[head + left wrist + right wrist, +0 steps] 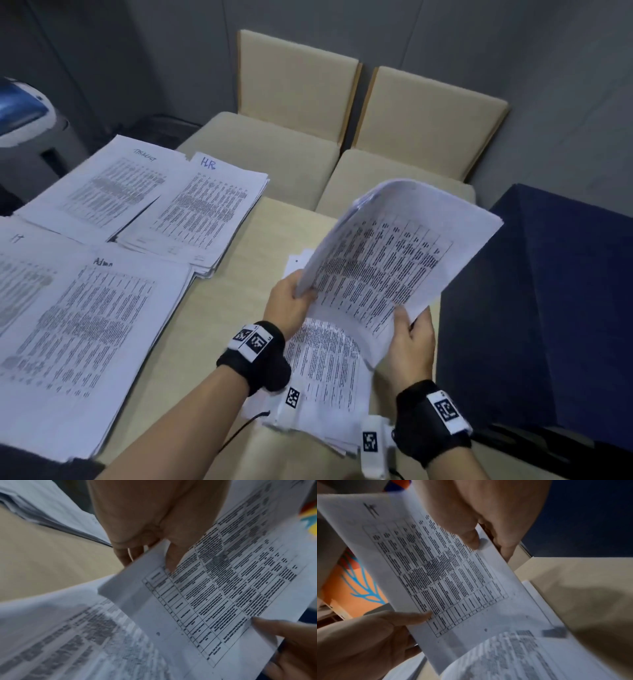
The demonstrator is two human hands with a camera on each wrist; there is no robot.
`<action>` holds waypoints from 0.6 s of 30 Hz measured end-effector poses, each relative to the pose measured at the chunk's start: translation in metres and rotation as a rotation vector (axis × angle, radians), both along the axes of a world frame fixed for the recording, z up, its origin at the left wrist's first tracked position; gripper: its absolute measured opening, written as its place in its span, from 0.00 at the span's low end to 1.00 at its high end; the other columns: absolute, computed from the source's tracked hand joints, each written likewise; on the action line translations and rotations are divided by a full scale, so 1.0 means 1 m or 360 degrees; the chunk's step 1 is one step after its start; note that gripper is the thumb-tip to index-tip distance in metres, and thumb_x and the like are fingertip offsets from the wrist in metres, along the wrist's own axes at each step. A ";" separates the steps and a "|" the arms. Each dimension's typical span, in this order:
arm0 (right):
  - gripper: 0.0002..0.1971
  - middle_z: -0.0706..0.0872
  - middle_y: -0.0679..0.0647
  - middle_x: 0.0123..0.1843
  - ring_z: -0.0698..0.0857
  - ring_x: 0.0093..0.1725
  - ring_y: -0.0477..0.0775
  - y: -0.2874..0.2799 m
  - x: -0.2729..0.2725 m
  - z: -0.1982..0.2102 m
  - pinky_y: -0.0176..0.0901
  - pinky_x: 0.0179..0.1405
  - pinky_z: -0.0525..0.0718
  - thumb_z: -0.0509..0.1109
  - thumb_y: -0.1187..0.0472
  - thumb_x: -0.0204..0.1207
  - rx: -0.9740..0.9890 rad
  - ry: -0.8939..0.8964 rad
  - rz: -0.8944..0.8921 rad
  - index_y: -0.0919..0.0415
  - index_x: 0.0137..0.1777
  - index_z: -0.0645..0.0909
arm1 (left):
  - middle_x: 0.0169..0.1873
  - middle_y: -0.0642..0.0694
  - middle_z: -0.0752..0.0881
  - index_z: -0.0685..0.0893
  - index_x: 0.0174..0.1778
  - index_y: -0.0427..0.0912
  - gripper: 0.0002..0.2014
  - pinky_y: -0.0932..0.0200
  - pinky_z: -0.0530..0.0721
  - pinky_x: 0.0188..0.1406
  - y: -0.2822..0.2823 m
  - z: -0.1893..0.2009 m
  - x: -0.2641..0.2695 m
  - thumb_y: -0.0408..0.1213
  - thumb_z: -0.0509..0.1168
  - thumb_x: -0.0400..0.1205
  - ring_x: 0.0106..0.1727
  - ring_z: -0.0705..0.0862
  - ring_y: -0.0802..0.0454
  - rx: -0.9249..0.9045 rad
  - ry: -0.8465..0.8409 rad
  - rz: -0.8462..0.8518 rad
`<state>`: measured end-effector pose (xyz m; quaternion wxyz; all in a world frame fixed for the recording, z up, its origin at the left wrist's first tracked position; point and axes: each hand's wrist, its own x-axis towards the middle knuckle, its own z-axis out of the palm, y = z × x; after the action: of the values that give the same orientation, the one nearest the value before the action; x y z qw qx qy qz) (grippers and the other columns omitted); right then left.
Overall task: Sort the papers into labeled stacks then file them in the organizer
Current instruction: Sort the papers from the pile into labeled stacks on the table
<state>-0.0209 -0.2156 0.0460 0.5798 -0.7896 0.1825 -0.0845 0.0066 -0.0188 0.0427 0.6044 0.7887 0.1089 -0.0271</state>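
A pale wooden table carries four labelled paper stacks at its left: the far-left stack with a blurred, unreadable heading, the HR stack, the IT stack and the Admin stack. An unsorted pile lies near the right edge

Bare table strip between paper stacks

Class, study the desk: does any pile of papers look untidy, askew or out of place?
Yes. The HR stack is fanned, with sheet edges stepping out at its lower right, and the Admin stack overlaps the sheet beside it. The unsorted pile lies skewed too.
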 end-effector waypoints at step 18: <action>0.16 0.85 0.43 0.52 0.83 0.49 0.43 0.058 -0.004 0.003 0.42 0.54 0.79 0.60 0.45 0.85 0.0141 -0.0043 0.0512 0.55 0.61 0.79 | 0.74 0.55 0.72 0.68 0.78 0.51 0.24 0.44 0.71 0.77 0.082 -0.006 -0.041 0.49 0.54 0.85 0.75 0.73 0.52 -0.0080 0.0257 0.0375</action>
<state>-0.0245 -0.1579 0.0490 0.6225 -0.7810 0.0496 0.0069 -0.0343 0.0627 0.0365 0.6122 0.7504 0.2484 -0.0219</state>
